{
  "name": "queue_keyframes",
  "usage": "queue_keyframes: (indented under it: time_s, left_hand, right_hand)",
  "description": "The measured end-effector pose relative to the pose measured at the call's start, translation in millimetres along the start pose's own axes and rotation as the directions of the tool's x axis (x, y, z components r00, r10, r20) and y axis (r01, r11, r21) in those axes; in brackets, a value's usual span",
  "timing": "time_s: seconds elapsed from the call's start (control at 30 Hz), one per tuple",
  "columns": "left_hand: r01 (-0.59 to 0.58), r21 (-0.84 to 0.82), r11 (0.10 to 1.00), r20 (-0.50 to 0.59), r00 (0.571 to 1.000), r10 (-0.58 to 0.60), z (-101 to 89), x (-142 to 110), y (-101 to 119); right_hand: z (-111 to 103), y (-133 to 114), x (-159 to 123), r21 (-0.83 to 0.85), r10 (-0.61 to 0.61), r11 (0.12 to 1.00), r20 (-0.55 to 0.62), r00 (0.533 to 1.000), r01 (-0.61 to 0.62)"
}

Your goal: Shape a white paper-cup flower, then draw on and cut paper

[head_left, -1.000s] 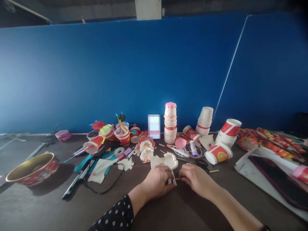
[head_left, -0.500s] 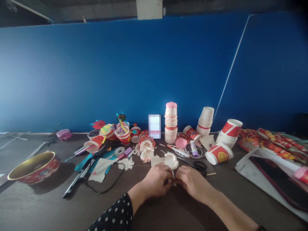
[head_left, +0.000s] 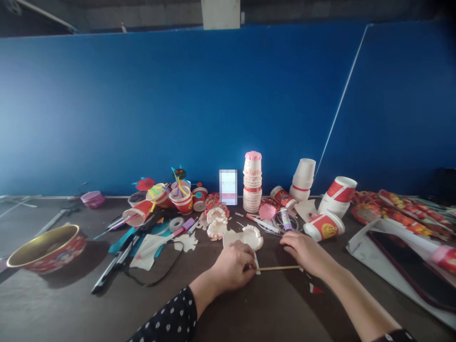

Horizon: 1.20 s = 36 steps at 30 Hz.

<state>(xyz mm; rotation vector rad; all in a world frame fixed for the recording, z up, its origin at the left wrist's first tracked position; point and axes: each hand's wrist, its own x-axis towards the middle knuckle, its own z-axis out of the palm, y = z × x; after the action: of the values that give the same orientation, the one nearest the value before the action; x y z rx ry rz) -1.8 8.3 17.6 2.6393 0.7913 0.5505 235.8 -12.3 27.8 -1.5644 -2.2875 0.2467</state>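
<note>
Left hand (head_left: 233,267) pinches end of thin stick (head_left: 280,268) by paper strip (head_left: 257,259); stick runs rightward from grip. Right hand (head_left: 304,251) near glue tube (head_left: 285,220), closure unclear. Step seems stick placement; next calls for steady left pinch

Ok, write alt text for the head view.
A person's left hand pinches one end of a thin stick over a dark table; the right hand is at mostly hidden scissors. Beyond are paper cups and a blue wall.

Dk brown tbl (head_left: 245,318) w/ red bowl (head_left: 59,259) L, ctr cup stack (head_left: 252,192).
</note>
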Motion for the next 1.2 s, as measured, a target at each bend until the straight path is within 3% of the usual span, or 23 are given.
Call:
queue_keyframes:
  time_s: [0.23, 0.43, 0.6, 0.97, 1.2]
  left_hand:
    - [0.026, 0.022, 0.999, 0.015, 1.0, -0.026, -0.8, 2, 2]
    - [-0.009, 0.024, 1.0, -0.052, 0.999, 0.01, 4.9, 2, -2]
    - [-0.021, -0.025, 0.999, -0.091, 0.996, 0.019, 10.7, 1, -8]
    - [-0.068, -0.129, 0.989, -0.058, 0.996, 0.061, 4.8, -1, -7]
    - [-0.044, -0.081, 0.996, -0.11, 0.993, 0.035, 3.8, -2, -4]
  right_hand:
    - [-7, -8, -1, 0.002, 0.0, 1.0, -0.039, 0.999, 0.0]
    - [-1, -47, -2, 0.027, -0.228, 0.974, 0.1, 0.968, 0.227]
    - [9, -64, 1, -0.009, -0.329, 0.943, 0.137, 0.934, 0.333]
    - [12, -72, 5, -0.234, -0.35, 0.888, 0.215, 0.912, 0.396]
    - [18, -72, 5, -0.304, -0.341, 0.864, 0.236, 0.91, 0.402]
